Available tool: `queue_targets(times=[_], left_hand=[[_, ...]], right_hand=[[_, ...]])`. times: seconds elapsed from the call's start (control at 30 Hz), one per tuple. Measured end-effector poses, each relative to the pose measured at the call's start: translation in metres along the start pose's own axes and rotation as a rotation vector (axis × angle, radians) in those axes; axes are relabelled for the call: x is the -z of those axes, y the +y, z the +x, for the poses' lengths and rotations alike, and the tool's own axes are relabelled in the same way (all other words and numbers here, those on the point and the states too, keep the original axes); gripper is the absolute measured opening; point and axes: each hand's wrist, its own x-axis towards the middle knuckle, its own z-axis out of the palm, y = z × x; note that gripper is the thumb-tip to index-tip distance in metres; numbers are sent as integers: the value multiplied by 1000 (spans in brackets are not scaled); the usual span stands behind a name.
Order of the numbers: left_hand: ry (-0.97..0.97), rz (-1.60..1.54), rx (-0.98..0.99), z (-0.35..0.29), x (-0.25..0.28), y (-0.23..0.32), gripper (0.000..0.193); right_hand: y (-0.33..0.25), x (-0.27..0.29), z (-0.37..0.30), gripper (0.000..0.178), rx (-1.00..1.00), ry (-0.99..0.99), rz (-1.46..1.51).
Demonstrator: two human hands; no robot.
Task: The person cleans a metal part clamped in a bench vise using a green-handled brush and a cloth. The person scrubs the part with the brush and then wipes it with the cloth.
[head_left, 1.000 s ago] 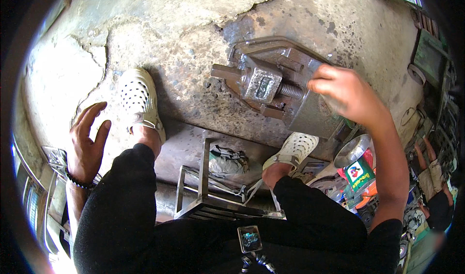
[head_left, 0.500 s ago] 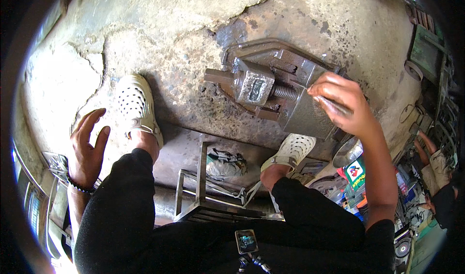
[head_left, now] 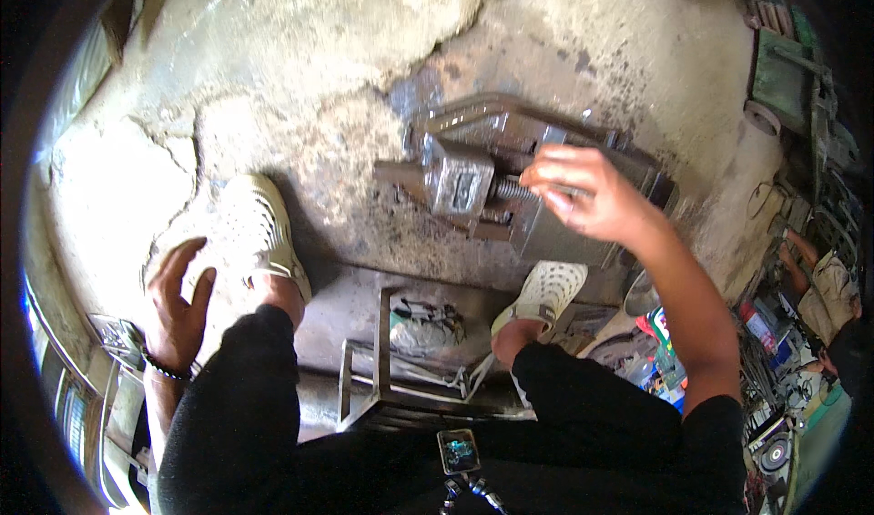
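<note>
A heavy, oily steel machine vise [head_left: 583, 233] lies on the stained concrete floor, its thread screw [head_left: 510, 188] and block-shaped jaw end [head_left: 460, 187] facing left. Over the screw and the flat plate is my right hand [head_left: 587, 192], fingers pinched around a thin stick-like tool. Motion blur and the fingers hide most of that tool; whether its tip touches the vise I cannot tell. My left hand [head_left: 179, 301], with a beaded bracelet on its wrist, hangs beside my left shoe [head_left: 255, 224], fingers apart and nothing in them.
A metal frame stool [head_left: 378, 369] stands between my legs, near a crumpled bag [head_left: 426, 324]. My right shoe [head_left: 546, 295] is close to the vise's near edge. Tools and packages clutter the right side, where another person [head_left: 824, 305] works. Cracked concrete [head_left: 346, 50] stretches ahead.
My right hand has moved left and slightly up over the vise screw, still pinching the thin tool. My left hand has dropped slightly. The whole view has shifted a little.
</note>
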Motion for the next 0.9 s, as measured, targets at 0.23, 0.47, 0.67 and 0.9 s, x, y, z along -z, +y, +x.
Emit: queue_targets(times=[0.23, 0.47, 0.67, 0.9], left_hand=[[77, -11, -80, -1, 13, 8, 35], [72, -107, -148, 1, 16, 34, 36], [92, -119, -139, -2, 16, 33, 35], [66, -104, -131, -2, 15, 30, 34]], right_hand=[[-10, -7, -1, 15, -80, 37, 23], [-22, -11, -1, 14, -169, 10, -75], [-25, -12, -3, 14, -172, 36, -52], [-20, -16, -4, 15, -164, 89, -42]])
